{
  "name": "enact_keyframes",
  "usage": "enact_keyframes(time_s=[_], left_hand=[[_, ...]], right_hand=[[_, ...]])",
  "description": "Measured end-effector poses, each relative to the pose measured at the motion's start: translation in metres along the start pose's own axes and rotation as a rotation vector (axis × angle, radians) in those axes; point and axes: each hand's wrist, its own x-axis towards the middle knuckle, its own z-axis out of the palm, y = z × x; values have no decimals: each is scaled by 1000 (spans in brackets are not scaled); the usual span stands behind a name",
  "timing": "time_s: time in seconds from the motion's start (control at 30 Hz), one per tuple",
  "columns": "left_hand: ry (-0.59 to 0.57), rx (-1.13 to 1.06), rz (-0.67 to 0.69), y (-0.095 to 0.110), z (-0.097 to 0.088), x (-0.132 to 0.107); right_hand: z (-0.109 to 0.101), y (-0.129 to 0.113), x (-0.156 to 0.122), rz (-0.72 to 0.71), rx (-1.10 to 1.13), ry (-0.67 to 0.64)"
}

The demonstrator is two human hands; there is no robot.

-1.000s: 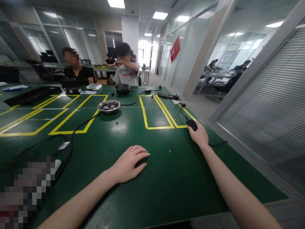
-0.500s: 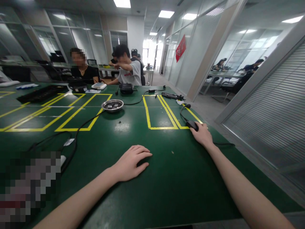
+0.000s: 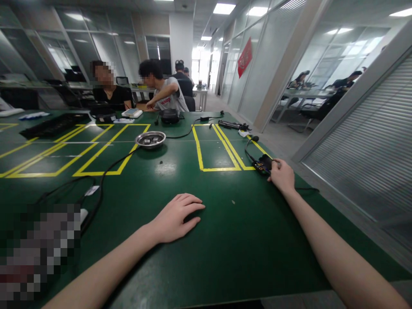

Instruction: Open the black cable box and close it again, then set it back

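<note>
My left hand point(image 3: 180, 218) lies flat on the green table, fingers stretched out and the thumb apart, holding nothing. Out to the right, my right hand point(image 3: 282, 175) grips the right side of a small black plastic case point(image 3: 264, 163). Part of the case is turned up so that gold and bluish parts show at its near side; they are too small to name. My fingertips hide the right end of the case. A black cable point(image 3: 247, 148) runs from it to a dark plug-like end point(image 3: 255, 138) farther back.
Yellow tape outlines point(image 3: 220, 168) mark the green table point(image 3: 225, 240). A steel bowl point(image 3: 150, 146) holds small metal parts. Black rods point(image 3: 233, 125), a black pouch-like object point(image 3: 169, 116) and a black tray point(image 3: 56, 125) lie farther back. Two people sit across the table. Blurred blocks cover an object at lower left.
My right hand has shifted slightly right and turned, tipping the black case so its inner side shows. My left hand has stayed put. A person across the table has lowered an arm.
</note>
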Motion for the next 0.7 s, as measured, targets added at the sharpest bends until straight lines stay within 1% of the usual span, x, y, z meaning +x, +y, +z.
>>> enact_keyframes(time_s=[0.1,0.23,0.33,0.4,0.53,0.6,0.7], left_hand=[[1,0,6,0,0,0],[12,2,13,0,0,1],[10,4,11,0,0,1],[8,8,9,-1,0,0],[-2,17,14,-1,-1,0],[3,20,20,-1,-1,0],[5,24,23,-1,-1,0]], right_hand=[[-1,0,1,41,5,-38],[1,-3,-2,56,-14,-37],[3,-3,-4,-36,-39,3],[4,-3,-5,-106,-78,0],[8,-4,-4,-100,-155,-21],[9,-3,-3,-115,-155,5],[9,4,3,-160,-132,83]])
